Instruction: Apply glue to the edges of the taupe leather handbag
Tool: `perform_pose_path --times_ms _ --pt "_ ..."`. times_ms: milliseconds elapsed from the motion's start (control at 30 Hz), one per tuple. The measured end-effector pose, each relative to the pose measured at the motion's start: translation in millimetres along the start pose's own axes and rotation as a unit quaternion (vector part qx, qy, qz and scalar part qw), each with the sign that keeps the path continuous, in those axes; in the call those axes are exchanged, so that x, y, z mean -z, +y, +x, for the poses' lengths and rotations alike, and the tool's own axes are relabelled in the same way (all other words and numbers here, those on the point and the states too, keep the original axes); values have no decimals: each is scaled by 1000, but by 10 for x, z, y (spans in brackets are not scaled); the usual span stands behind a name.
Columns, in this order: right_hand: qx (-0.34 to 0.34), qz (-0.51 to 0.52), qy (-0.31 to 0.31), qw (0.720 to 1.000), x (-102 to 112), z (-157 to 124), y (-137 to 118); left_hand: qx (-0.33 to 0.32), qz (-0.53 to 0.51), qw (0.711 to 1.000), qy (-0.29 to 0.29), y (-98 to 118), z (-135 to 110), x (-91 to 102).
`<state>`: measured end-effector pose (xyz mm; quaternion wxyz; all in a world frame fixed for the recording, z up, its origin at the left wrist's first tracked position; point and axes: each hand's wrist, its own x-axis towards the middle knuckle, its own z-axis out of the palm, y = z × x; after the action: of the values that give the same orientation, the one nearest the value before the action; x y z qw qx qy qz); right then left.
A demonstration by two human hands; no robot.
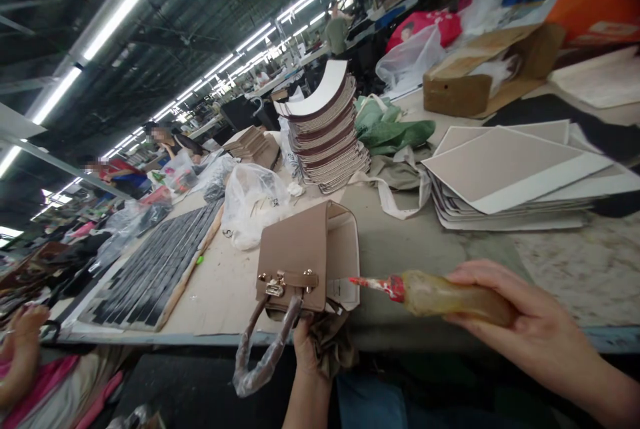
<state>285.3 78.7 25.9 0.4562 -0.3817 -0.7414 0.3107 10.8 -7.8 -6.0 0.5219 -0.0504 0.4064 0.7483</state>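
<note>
A tan handbag [295, 252] lies at the table's front edge, its open side facing right and its plastic-wrapped handle [267, 355] hanging over the edge. My left hand [307, 349] is under the bag's lower end, beside bunched brown lining cloth [337, 342]; its fingers are mostly hidden by the bag. In my right hand [515, 312] is a yellowish glue bottle [450, 295], held level with fingers wrapped round it. Its red, crusted nozzle points left, close to the bag's open side; whether it touches cannot be seen.
A curved stack of panels [327, 142] stands behind the bag, next to green cloth [390, 125]. Flat beige panels [515, 162] are piled at the right, below a cardboard box [490, 75]. Dark strips [155, 269] lie left. A co-worker's arm [23, 342] shows at far left.
</note>
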Motion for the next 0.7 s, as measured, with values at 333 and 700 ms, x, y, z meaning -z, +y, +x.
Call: perform_pose_path --times_ms 333,700 --pt "-100 48 53 992 -142 -100 57 6 -14 1000 -8 -25 15 25" --pt "3 -9 0 1000 -239 -166 -179 18 18 998 50 -43 32 61"
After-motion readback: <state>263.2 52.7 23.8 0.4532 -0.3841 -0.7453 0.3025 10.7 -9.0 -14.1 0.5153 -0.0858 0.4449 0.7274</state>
